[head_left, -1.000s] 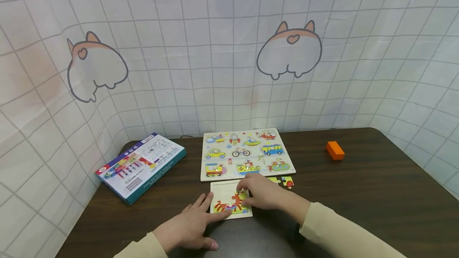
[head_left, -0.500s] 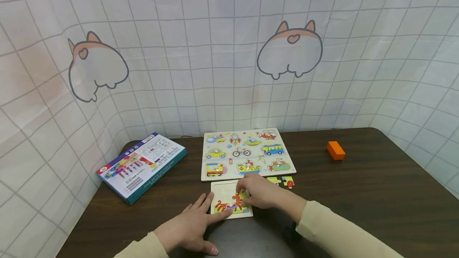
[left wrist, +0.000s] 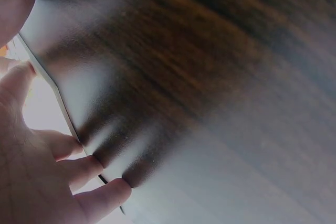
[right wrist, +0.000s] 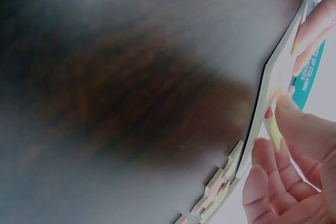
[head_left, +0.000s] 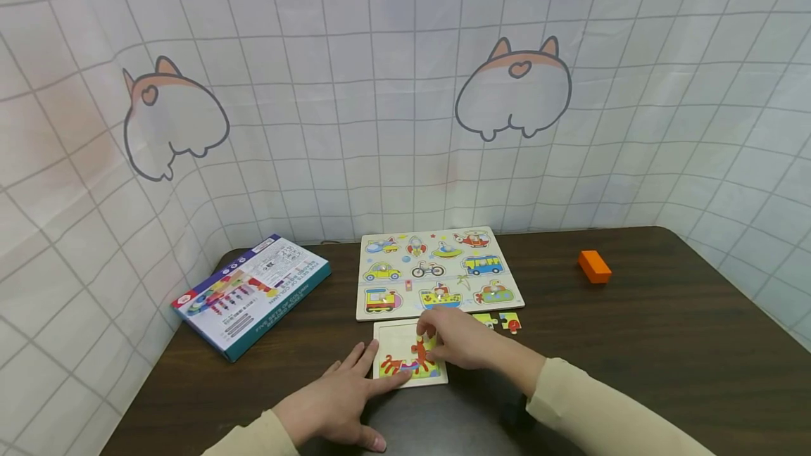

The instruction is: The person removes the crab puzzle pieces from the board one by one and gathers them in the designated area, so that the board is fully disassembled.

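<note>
A small framed puzzle (head_left: 395, 333) shows a red figure in its lower part, with bare board at its upper left. The left hand (head_left: 338, 396) lies spread at its left edge, one finger across the lower edge. Over the right side, the right hand (head_left: 459, 338) bends its fingers. In the right wrist view, that hand (right wrist: 302, 145) pinches a yellow-edged puzzle piece (right wrist: 273, 132) between thumb and fingers, tilted at the frame. The left wrist view shows the left hand (left wrist: 47, 156) with fingertips at the board's edge.
Behind the frame lies a larger vehicle puzzle board (head_left: 437, 273). Loose pieces (head_left: 510, 322) lie right of the right hand. A flat box (head_left: 253, 294) is at the left, and an orange block (head_left: 594, 267) at the right. A gridded cloth (head_left: 342, 90) hangs behind the table.
The head view has shifted very slightly. Both hands keep nearly the same places at the small puzzle, with only slight movement of the right hand.
</note>
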`<act>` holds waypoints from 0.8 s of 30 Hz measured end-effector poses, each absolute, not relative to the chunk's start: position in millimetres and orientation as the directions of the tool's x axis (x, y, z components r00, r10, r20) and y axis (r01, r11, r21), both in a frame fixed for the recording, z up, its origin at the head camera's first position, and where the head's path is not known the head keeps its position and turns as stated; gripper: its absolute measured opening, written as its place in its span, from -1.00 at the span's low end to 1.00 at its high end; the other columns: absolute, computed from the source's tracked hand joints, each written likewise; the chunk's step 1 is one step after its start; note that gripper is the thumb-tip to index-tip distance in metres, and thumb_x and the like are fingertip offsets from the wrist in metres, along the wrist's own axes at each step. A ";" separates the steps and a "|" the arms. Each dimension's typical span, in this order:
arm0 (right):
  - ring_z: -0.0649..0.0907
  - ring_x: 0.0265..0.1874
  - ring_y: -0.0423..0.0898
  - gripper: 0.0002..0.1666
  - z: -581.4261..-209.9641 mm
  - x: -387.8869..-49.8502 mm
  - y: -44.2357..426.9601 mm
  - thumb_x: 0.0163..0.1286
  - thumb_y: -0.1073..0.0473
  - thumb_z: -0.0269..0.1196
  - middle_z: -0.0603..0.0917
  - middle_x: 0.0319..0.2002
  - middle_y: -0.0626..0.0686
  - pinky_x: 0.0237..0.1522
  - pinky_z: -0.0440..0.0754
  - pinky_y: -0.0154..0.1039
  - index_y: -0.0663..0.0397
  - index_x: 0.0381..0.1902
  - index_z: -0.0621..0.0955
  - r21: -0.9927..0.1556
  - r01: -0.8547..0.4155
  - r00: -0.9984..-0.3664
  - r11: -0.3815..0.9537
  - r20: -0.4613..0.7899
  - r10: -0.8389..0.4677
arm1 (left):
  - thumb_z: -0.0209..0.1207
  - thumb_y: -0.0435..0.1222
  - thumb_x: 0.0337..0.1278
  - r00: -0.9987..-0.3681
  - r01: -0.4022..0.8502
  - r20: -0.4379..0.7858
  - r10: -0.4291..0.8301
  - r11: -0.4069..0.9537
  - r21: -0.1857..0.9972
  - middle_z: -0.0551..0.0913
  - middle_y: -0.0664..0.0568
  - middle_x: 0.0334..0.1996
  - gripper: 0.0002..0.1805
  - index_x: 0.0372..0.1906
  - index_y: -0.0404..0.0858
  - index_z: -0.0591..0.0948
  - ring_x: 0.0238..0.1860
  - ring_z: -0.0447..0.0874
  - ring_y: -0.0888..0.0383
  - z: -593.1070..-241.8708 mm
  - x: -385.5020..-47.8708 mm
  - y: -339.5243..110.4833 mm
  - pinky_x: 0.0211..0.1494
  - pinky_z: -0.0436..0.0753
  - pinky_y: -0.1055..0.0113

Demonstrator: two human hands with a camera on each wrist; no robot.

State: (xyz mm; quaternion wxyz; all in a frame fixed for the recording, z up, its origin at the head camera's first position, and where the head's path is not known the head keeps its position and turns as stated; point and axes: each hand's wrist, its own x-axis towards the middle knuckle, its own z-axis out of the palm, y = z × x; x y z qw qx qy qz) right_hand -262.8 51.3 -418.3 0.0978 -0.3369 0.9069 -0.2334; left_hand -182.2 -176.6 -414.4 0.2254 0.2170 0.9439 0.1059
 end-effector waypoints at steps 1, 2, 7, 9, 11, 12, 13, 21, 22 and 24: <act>0.55 -0.32 -0.18 -0.78 -418.5 -263.4 51.5 0.27 0.27 0.46 0.65 -0.28 -0.06 -0.20 0.59 -0.24 0.10 -0.15 0.68 -0.502 -0.560 -0.756 0.659 -0.016 -0.654 | 0.52 0.15 -0.13 -0.805 0.362 -0.377 0.458 0.883 0.299 0.00 -0.31 0.62 -0.03 0.49 0.43 0.34 0.61 -0.04 -0.37 -414.3 -181.9 -176.6 0.43 0.26 -0.42; 0.55 -0.32 -0.18 -0.80 -419.1 -263.8 51.9 0.28 0.29 0.45 0.66 -0.29 -0.05 -0.20 0.59 -0.24 0.12 -0.15 0.69 -0.517 -0.554 -0.757 0.652 -0.012 -0.653 | 0.52 0.15 -0.13 -0.806 0.362 -0.376 0.458 0.883 0.300 0.00 -0.31 0.62 -0.03 0.49 0.43 0.34 0.61 -0.04 -0.37 -414.1 -181.7 -176.6 0.43 0.26 -0.41; 0.53 -0.38 -0.20 -0.95 -420.3 -265.0 54.3 0.33 0.31 0.39 0.65 -0.39 -0.09 -0.28 0.53 -0.30 0.11 -0.26 0.70 -0.581 -0.532 -0.753 0.616 -0.009 -0.658 | 0.51 0.15 -0.12 -0.806 0.365 -0.373 0.459 0.882 0.298 0.01 -0.32 0.62 -0.03 0.49 0.42 0.33 0.61 -0.04 -0.37 -413.4 -181.1 -176.4 0.43 0.27 -0.41; 0.50 -0.43 -0.22 -0.94 -420.9 -265.3 55.1 0.34 0.31 0.37 0.61 -0.46 -0.12 -0.33 0.48 -0.33 0.08 -0.32 0.68 -0.593 -0.530 -0.747 0.606 -0.010 -0.664 | 0.52 0.15 -0.12 -0.805 0.367 -0.374 0.460 0.882 0.295 0.00 -0.32 0.62 -0.03 0.49 0.42 0.33 0.61 -0.04 -0.37 -413.6 -181.5 -176.2 0.43 0.27 -0.41; 0.48 -0.46 -0.24 -0.91 -421.0 -264.8 56.2 0.36 0.29 0.37 0.60 -0.49 -0.13 -0.37 0.45 -0.35 0.07 -0.35 0.66 -0.602 -0.530 -0.743 0.597 -0.009 -0.669 | 0.51 0.15 -0.12 -0.805 0.367 -0.376 0.460 0.883 0.294 0.00 -0.32 0.62 -0.02 0.49 0.43 0.32 0.61 -0.04 -0.37 -415.5 -182.8 -176.6 0.42 0.27 -0.42; 0.48 -0.47 -0.24 -0.91 -420.7 -264.6 56.9 0.36 0.28 0.36 0.59 -0.50 -0.14 -0.37 0.44 -0.35 0.06 -0.36 0.66 -0.605 -0.529 -0.744 0.596 -0.007 -0.668 | 0.51 0.15 -0.13 -0.804 0.367 -0.377 0.460 0.882 0.294 -0.01 -0.32 0.62 -0.02 0.49 0.44 0.32 0.61 -0.05 -0.37 -417.0 -183.6 -177.1 0.42 0.27 -0.42; 0.48 -0.47 -0.24 -0.91 -420.2 -264.4 57.9 0.37 0.27 0.37 0.59 -0.50 -0.14 -0.37 0.44 -0.34 0.06 -0.36 0.65 -0.608 -0.526 -0.747 0.594 -0.004 -0.665 | 0.51 0.16 -0.14 -0.804 0.372 -0.374 0.462 0.882 0.290 -0.01 -0.32 0.63 -0.01 0.49 0.46 0.30 0.61 -0.05 -0.37 -418.8 -184.5 -177.7 0.42 0.27 -0.43; 0.50 -0.58 -0.26 -0.88 -412.2 -267.2 84.5 0.41 0.17 0.36 0.65 -0.49 -0.10 -0.45 0.48 -0.35 0.01 -0.35 0.64 -0.633 -0.486 -0.789 0.603 0.020 -0.614 | 0.44 0.32 -0.18 -0.793 0.391 -0.362 0.489 0.865 0.313 -0.09 -0.29 0.65 0.03 0.47 0.65 0.16 0.62 -0.11 -0.38 -446.1 -196.3 -188.4 0.41 0.23 -0.47; 0.50 -0.59 -0.26 -0.87 -411.5 -267.6 90.2 0.42 0.16 0.35 0.65 -0.49 -0.10 -0.46 0.48 -0.34 0.00 -0.35 0.64 -0.635 -0.476 -0.796 0.608 0.018 -0.605 | 0.45 0.31 -0.19 -0.796 0.388 -0.362 0.485 0.868 0.308 -0.08 -0.28 0.65 0.03 0.47 0.65 0.18 0.62 -0.10 -0.37 -444.6 -195.7 -187.6 0.42 0.23 -0.46; 0.49 -0.57 -0.26 -0.87 -410.6 -268.6 103.6 0.42 0.16 0.34 0.63 -0.50 -0.10 -0.46 0.48 -0.34 0.01 -0.34 0.64 -0.626 -0.471 -0.809 0.621 0.027 -0.587 | 0.47 0.28 -0.18 -0.798 0.382 -0.368 0.477 0.873 0.303 -0.07 -0.29 0.64 0.03 0.48 0.62 0.20 0.62 -0.09 -0.37 -438.3 -193.2 -185.1 0.43 0.23 -0.45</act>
